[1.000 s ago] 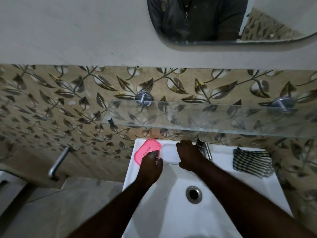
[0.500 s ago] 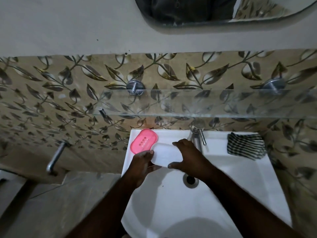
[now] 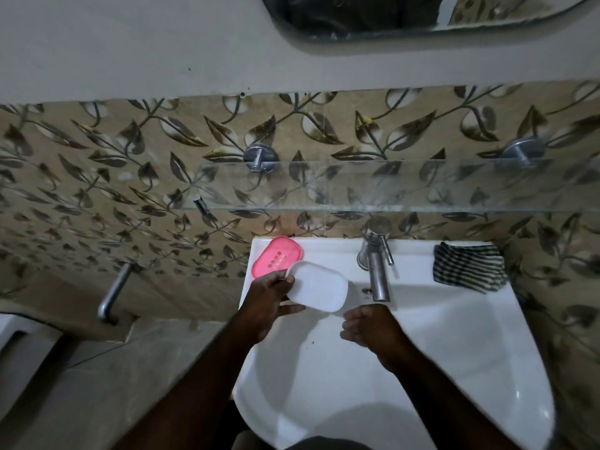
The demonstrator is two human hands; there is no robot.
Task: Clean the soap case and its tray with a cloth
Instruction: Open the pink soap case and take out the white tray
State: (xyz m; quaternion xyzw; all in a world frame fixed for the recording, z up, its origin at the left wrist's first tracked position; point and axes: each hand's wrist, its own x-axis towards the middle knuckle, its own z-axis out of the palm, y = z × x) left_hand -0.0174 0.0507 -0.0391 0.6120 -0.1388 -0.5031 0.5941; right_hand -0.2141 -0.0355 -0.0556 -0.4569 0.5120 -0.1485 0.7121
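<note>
My left hand point(image 3: 271, 300) grips the left end of a white soap case point(image 3: 319, 285) and holds it over the left back part of the white washbasin point(image 3: 454, 352). The pink slotted tray point(image 3: 277, 258) lies on the basin's back left corner, just behind the case. My right hand point(image 3: 368, 326) hovers over the bowl below the tap, holding nothing, fingers loosely curled and apart from the case. A striped cloth point(image 3: 467, 266) lies folded on the basin's back right corner.
A steel tap point(image 3: 376, 271) juts out over the bowl between case and cloth. A glass shelf point(image 3: 389, 186) hangs above the basin on two metal pegs. A metal pipe point(image 3: 112, 292) sticks out of the wall at left. A mirror point(image 3: 389, 17) is at top.
Both hands lifted the white case off the basin rim and drew it toward me. My right hand has let go and pulled back over the bowl; my left hand keeps the case.
</note>
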